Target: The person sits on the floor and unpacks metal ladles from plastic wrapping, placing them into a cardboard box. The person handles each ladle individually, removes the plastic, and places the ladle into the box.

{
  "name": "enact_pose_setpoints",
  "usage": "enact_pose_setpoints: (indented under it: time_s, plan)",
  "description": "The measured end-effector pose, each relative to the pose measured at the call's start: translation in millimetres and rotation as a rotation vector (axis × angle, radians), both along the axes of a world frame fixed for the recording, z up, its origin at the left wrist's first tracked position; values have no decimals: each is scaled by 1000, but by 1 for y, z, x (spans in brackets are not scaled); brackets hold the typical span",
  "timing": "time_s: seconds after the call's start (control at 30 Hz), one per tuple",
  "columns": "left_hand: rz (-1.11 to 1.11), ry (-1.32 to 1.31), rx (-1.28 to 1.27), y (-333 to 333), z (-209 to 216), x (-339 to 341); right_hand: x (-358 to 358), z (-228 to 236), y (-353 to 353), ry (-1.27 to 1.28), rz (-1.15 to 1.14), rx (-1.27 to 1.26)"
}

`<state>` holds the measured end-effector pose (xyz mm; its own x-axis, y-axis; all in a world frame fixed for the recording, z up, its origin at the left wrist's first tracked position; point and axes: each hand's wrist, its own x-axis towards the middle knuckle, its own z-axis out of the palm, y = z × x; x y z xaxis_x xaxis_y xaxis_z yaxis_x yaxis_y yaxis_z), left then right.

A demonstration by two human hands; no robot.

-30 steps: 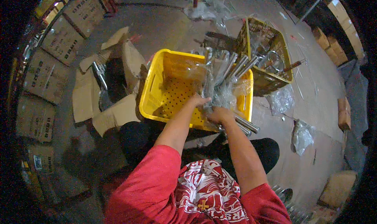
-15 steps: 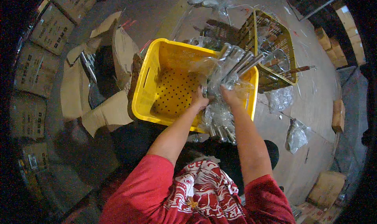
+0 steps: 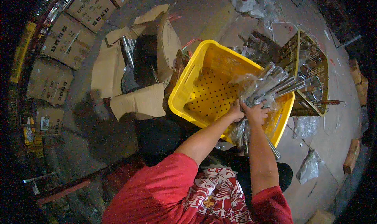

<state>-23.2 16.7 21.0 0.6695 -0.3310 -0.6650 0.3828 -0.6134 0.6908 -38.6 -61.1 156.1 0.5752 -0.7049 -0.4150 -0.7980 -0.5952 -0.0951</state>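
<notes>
Nearest to us, we recorded a person in a red patterned T-shirt [image 3: 157, 184], both bare forearms extended over a yellow plastic crate [image 3: 189, 117] with a perforated base. We found the right hand [image 3: 257, 113] on a bundle of metal tubes [image 3: 283, 82] partly wrapped in clear plastic film [image 3: 251, 86]; its fingers were spread against the wrapping. The left hand [image 3: 236, 112] was just beside it, at the bundle's left side, with its fingers partly hidden; we could not tell whether it pinched the film or merely pressed on it.

The bundle lay slantwise across the right part of the crate. We noted bright tube ends projecting past the near rim, while the far ends reached over the right-hand rim.

To the left of the crate we observed an open cardboard box [image 3: 137, 103] with its flaps folded out and shiny metal pieces [image 3: 129, 53] inside. On the floor to the right we noted a crumpled clear plastic bag [image 3: 308, 170]. Beyond the crate's right end we recorded a dull yellow lattice-sided crate [image 3: 325, 77] containing a metal ring [image 3: 315, 87]. Stacked cartons [image 3: 49, 82] lined the left side, and loose plastic sheeting [image 3: 251, 8] lay on the floor farthest away.
</notes>
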Motion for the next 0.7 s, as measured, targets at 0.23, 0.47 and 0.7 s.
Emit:
enact_pose_setpoints:
  time_s: [0.23,0.47,0.7]
  plan:
    - [2,-50,-21,16,26,3,6,-2,6,32,16,-34]
    - [111,-102,-53,31,61,3,6,-4,1,33,67,-17]
    - [-1043,-166,226,43,205,88,2,-20,-11,-6,141,-53]
